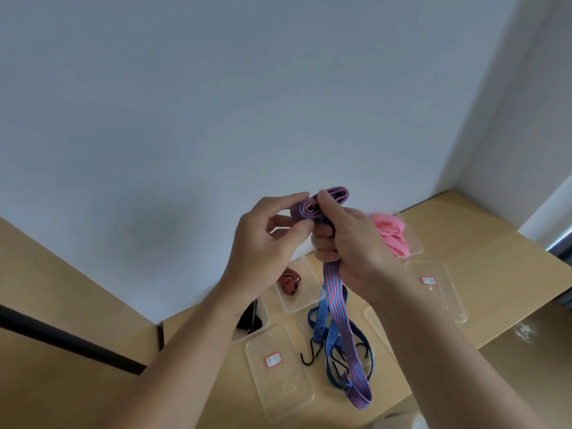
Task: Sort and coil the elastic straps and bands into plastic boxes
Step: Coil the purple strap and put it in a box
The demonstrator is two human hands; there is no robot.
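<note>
I hold a blue-and-red striped elastic strap (335,292) in the air above the table. Its upper part is wound into a coil around the fingers of my right hand (346,243), which grips it. My left hand (266,239) pinches the coil's left end. The strap's loose tail hangs down to the table. On the table below lie blue-and-white straps (322,323) with black hooks (309,356). A red striped coil (288,281) sits in a clear box. Pink bands (391,233) fill another box at the right.
Clear plastic boxes stand around: one with a red label at the front (278,382), one with a label at the right (439,289), one holding a black strap (250,317). A white wall rises close behind the wooden table (464,230).
</note>
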